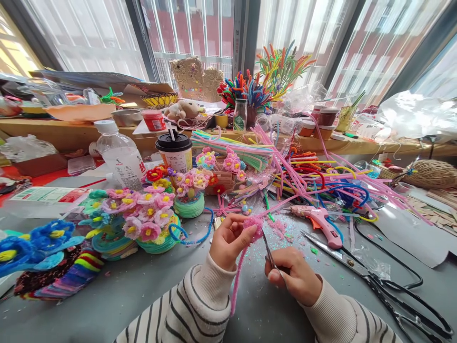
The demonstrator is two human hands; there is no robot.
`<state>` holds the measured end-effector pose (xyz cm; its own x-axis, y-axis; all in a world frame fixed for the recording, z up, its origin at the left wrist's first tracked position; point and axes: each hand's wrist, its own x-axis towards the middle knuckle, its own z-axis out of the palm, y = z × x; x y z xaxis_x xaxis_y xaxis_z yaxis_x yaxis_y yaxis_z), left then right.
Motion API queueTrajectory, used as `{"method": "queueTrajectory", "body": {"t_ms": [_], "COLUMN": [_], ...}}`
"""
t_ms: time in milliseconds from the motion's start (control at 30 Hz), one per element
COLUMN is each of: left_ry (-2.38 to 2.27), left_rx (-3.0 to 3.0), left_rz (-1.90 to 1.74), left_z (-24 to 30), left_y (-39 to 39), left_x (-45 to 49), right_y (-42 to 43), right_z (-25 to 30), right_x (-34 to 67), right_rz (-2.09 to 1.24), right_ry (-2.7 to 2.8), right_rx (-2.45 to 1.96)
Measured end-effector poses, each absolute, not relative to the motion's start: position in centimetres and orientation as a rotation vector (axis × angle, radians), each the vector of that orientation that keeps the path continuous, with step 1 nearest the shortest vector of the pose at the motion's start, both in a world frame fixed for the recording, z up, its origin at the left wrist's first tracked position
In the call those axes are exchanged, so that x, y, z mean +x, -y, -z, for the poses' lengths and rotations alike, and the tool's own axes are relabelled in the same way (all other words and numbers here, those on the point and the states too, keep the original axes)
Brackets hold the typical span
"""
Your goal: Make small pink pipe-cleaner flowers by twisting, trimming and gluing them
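My left hand (228, 240) pinches a pink fuzzy pipe cleaner (254, 226), bunched up at the fingertips with a long tail hanging below the hand. In my right hand (294, 274) is a slim metal pair of scissors (267, 248), its tips touching the edge of the pink bunch. Most of the scissors' handles are hidden by my fingers. Pink fluff clippings (282, 231) and glitter lie on the grey table (257, 309) just beyond my hands.
On the left stand pipe-cleaner flower pots (157, 238), a plastic bottle (119, 155) and a lidded cup (174, 155). To the right lie a pink glue gun (317, 221) with its cable, large scissors (360, 267) and heaped pipe cleaners (321, 176). A crowded ledge (210, 139) runs behind.
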<state>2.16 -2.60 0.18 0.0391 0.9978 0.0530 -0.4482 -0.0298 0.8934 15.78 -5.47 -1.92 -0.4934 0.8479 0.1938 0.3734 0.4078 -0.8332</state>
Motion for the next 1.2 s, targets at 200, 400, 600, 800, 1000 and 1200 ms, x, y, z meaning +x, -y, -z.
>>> {"method": "queueTrajectory", "body": {"t_ms": [200, 400, 600, 800, 1000, 1200], "left_ry": [-0.831, -0.828, -0.821, -0.852, -0.861, -0.859], "left_rx": [0.911, 0.907, 0.931, 1.010, 1.058, 1.089], "left_rz": [-1.411, -1.429, -1.415, -1.363, -1.327, -1.308], "left_z": [-0.4, -0.2, -0.1, 0.0, 0.4, 0.7], "left_y": [2.4, 2.4, 2.6, 2.9, 2.9, 2.7], "left_x": [2.1, 1.9, 2.1, 2.3, 2.3, 2.2], "right_y": [5.2, 5.2, 5.4, 5.4, 5.5, 5.4], "right_z": [2.6, 2.8, 2.7, 2.5, 2.3, 2.7], "right_x": [15.7, 15.6, 15.7, 15.6, 15.5, 15.5], "right_rz": [-0.860, -0.796, -0.887, -0.989, -0.989, -0.907], "right_ry": [2.067, 2.016, 1.983, 2.011, 2.013, 1.993], "right_rx": [-1.091, -1.119, -1.162, -1.162, -1.141, -1.166]}}
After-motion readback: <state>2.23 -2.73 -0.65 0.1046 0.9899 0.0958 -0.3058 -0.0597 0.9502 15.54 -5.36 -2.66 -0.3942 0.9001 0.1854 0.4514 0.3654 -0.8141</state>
